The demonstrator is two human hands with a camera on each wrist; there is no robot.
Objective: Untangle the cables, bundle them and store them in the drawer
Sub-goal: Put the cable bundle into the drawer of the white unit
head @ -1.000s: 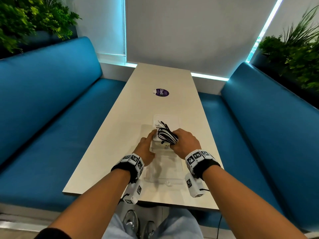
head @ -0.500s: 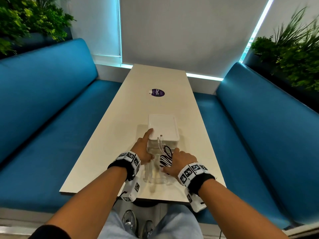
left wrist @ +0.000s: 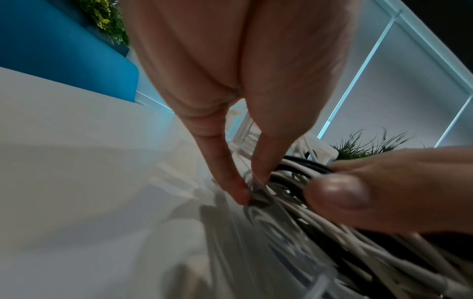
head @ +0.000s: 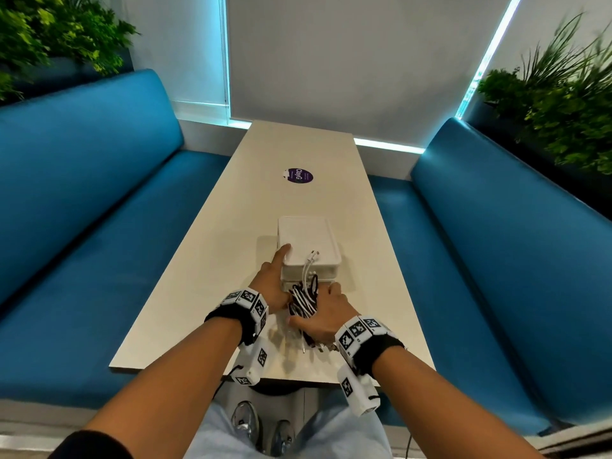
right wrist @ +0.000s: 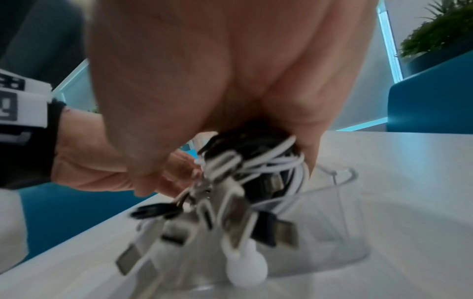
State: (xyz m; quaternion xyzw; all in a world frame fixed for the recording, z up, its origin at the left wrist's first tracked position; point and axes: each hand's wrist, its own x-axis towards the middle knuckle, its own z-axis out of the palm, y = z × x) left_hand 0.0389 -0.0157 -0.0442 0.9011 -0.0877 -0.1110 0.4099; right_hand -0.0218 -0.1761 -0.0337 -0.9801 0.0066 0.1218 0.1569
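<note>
Centrally, right hand (head: 323, 318) grips one black-and-white cable bundle (head: 303, 301) over clear drawer (right wrist: 340, 204); left hand (head: 273, 286), index extended, touches white box (head: 308, 240).

Cable bundle (head: 303, 301) in drawer (right wrist: 343, 202), before box (head: 308, 240).

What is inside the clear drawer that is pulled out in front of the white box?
The bundle of black and white cables goes into the clear drawer, gripped by the right hand; its plugs hang down inside. The hand and cables hide the drawer floor beneath them.
</note>
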